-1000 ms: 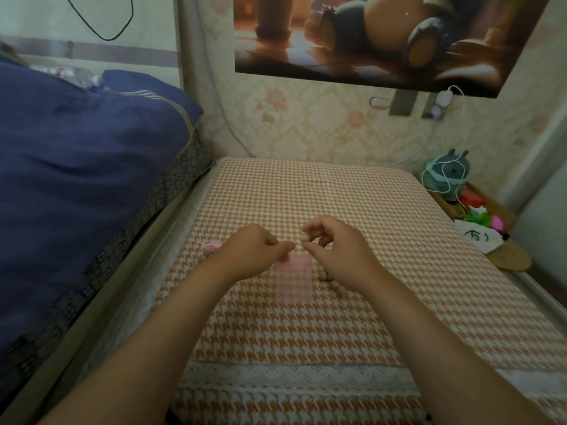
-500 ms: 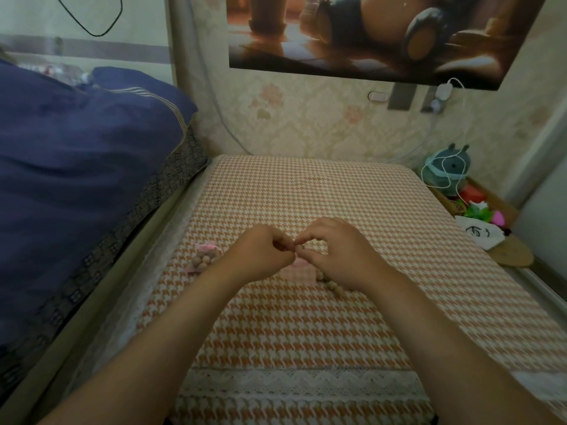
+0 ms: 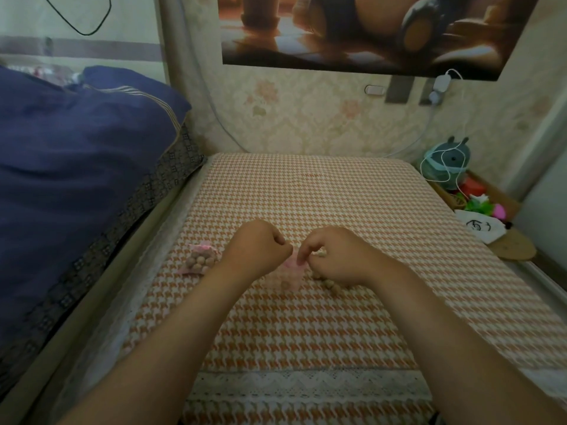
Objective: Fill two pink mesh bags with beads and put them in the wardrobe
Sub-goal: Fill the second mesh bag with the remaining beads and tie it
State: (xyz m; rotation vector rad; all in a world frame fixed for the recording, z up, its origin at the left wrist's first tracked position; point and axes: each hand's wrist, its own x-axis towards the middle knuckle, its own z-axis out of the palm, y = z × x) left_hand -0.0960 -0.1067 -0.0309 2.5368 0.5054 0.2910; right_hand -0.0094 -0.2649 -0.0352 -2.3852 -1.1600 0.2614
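Noted: bag one lies full and tied near the table's left edge; bag two sits mid-table, my left hand and right hand curled, pinching its mouth. Loose beads lie just right of it; I judge filling roughly half done, wardrobe step not yet begun.

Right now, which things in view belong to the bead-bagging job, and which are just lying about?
Job: filled pink bag, second pink bag between left hand and right hand, loose beads.
Lying about: blue quilt, green plush toy, round cork mat, poster.
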